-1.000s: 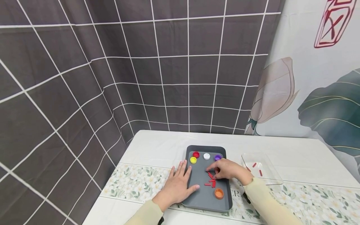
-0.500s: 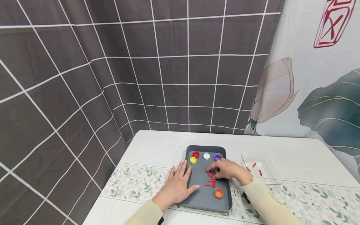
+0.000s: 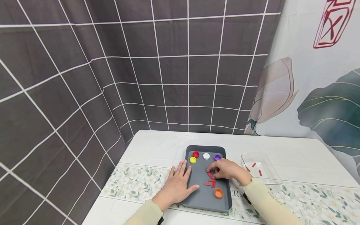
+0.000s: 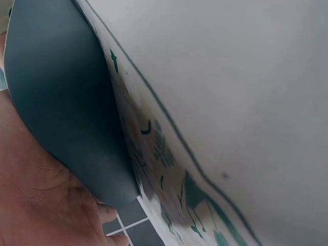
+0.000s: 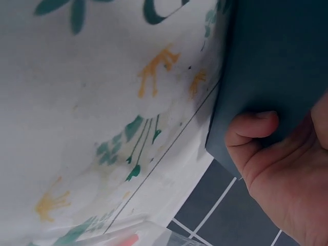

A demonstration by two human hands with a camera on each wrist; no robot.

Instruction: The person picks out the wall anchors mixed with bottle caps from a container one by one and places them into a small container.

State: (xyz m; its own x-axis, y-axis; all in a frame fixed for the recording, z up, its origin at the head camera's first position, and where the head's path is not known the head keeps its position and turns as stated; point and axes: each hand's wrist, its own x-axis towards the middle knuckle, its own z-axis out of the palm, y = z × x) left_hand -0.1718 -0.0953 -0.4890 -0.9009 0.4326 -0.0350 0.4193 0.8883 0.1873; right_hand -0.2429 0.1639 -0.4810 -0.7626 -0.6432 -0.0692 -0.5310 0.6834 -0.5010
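A grey rectangular tray (image 3: 198,200) lies on the table. My left hand (image 3: 177,185) rests flat over its left rim, fingers spread and thumb reaching inside; the left wrist view shows the palm beside the tray's outer wall. Over the tray's right side, my right hand (image 3: 228,169) bends its index finger and thumb round a short red stick (image 3: 210,175), pinching it at the tray floor. Just below that stick lie several similar red sticks (image 3: 207,184). In the right wrist view the tray wall hides the fingertips' work, and only the curled thumb (image 5: 251,128) and palm show.
Red (image 3: 195,154), yellow (image 3: 192,160), white (image 3: 206,156) and purple (image 3: 217,157) round caps sit at the tray's far end. An orange cap (image 3: 218,193) is at the near right. A clear box (image 3: 270,179) with red sticks stands to the right.
The right index finger and thumb have shifted very slightly and closed in a little round the red stick. My left hand and the caps have stayed put.
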